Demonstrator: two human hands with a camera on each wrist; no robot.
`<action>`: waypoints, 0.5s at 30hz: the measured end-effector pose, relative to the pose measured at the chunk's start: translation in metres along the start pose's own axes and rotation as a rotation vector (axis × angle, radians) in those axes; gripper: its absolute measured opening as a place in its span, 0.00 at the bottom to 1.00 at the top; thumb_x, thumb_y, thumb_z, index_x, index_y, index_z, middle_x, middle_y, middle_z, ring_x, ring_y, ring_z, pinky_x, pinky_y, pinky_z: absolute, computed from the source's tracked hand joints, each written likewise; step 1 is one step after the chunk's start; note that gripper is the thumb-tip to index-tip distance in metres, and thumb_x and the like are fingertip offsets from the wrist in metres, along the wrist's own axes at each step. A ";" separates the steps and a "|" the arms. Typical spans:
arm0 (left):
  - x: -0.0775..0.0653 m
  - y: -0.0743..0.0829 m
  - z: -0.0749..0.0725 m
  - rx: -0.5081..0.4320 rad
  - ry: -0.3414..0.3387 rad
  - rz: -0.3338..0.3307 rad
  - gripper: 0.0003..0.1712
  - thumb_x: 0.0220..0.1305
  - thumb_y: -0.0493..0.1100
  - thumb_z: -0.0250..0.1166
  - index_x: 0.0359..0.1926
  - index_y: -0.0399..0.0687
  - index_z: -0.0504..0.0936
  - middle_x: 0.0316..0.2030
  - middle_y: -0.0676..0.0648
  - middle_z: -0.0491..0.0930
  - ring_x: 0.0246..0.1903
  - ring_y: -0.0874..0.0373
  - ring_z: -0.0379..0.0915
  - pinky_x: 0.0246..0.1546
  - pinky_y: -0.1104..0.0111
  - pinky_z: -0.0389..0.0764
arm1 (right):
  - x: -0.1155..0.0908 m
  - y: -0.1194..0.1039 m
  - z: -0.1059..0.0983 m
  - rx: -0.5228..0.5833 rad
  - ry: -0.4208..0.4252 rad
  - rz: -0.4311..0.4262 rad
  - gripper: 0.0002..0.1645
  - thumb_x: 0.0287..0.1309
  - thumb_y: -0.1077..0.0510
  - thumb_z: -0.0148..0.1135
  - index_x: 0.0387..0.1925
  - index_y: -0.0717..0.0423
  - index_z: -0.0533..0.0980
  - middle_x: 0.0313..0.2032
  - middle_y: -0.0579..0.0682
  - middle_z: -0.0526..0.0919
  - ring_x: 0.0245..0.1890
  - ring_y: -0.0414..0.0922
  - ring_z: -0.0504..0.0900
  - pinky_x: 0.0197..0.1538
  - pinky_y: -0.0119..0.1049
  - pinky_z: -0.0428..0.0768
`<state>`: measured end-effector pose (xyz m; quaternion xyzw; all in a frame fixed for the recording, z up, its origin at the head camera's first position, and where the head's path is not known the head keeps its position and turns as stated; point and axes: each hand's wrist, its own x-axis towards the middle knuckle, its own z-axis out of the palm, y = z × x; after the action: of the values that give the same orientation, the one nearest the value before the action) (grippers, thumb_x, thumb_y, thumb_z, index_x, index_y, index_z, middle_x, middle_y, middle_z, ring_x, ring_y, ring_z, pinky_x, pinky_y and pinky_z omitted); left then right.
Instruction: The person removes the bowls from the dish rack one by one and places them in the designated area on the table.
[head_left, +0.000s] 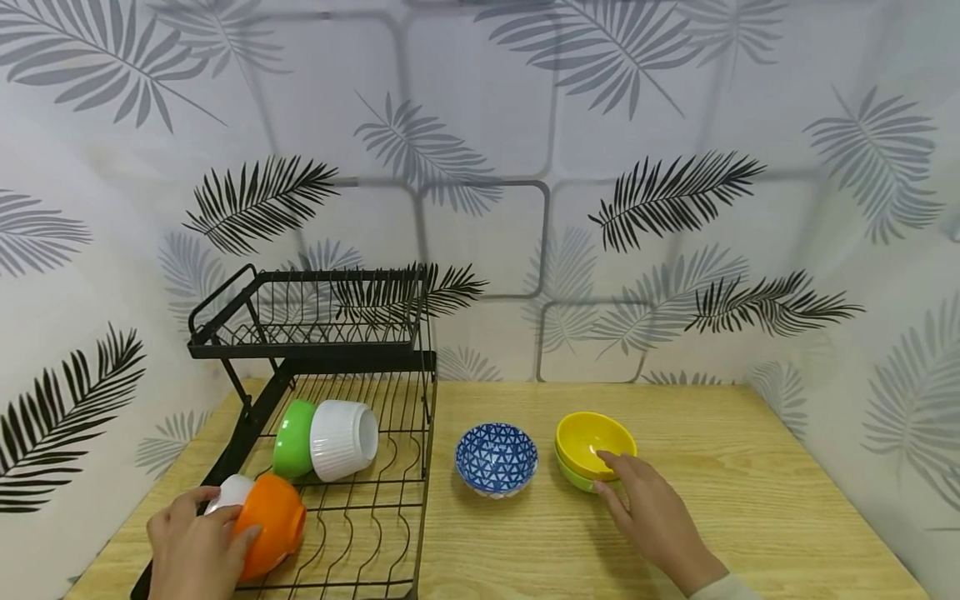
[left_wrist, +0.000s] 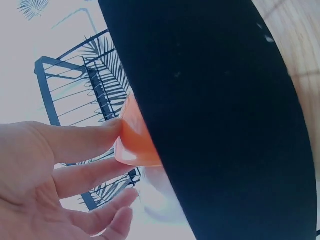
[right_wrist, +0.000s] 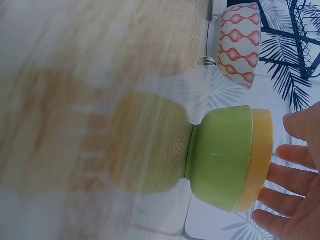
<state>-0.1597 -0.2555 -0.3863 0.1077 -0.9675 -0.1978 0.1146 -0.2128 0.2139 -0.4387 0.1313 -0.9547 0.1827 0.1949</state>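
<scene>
My left hand (head_left: 225, 518) rests on an orange bowl (head_left: 276, 521) lying on its side at the front of the black rack's lower tier (head_left: 360, 533). A white bowl (head_left: 231, 490) sits just behind it. In the left wrist view the fingers (left_wrist: 90, 140) are straight, their tips touching the orange bowl (left_wrist: 135, 142). My right hand (head_left: 613, 482) lies flat on the table, its index fingertip at the rim of a yellow bowl (head_left: 588, 440) nested in a green bowl (head_left: 573, 477). In the right wrist view its spread fingers (right_wrist: 287, 175) are beside the yellow bowl (right_wrist: 261, 160) and green bowl (right_wrist: 220, 157).
A two-tier black wire dish rack (head_left: 307, 333) stands at the left. On its lower tier a white ribbed bowl (head_left: 343, 439) and a green bowl (head_left: 294, 437) lie on their sides. A blue patterned bowl (head_left: 497, 457) stands on the wooden table (head_left: 750, 500). Walls enclose three sides.
</scene>
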 end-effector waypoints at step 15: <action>0.014 -0.016 0.003 -0.025 -0.249 0.017 0.29 0.61 0.45 0.66 0.53 0.23 0.72 0.34 0.38 0.83 0.33 0.46 0.79 0.35 0.51 0.81 | -0.001 -0.005 0.000 -0.007 0.012 -0.024 0.24 0.61 0.52 0.64 0.57 0.56 0.74 0.53 0.62 0.78 0.52 0.58 0.78 0.53 0.55 0.78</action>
<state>-0.1706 -0.2727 -0.3929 0.0725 -0.9726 -0.2207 -0.0033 -0.2100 0.2099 -0.4379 0.1412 -0.9524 0.1780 0.2035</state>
